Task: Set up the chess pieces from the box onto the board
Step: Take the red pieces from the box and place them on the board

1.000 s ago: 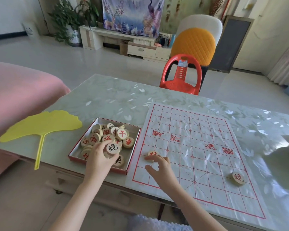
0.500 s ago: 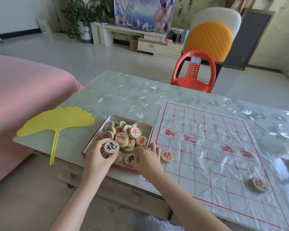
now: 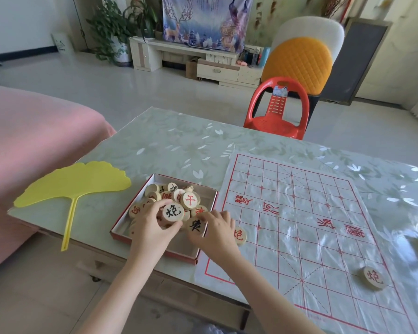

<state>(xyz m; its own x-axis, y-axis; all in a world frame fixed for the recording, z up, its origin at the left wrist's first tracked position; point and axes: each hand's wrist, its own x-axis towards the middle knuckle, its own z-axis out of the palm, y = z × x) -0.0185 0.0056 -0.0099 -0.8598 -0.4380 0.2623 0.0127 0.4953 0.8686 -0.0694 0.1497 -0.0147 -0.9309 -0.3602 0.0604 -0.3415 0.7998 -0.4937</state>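
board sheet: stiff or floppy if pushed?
Likely floppy: the board sheet shows wrinkles and glare like thin plastic film. Probably light and slide-prone on the glossy table cover; only two pieces weigh it down.

Both forearms are bare from the elbow down, with no sleeves, watch, bracelet or rings showing. The left hand point(image 3: 152, 227) and right hand point(image 3: 216, 233) are ungloved, with short, plain fingernails. At six o'clock along the bottom edge, a scrap of pale, whitish-blue fabric point(image 3: 210, 330) shows, blurred.
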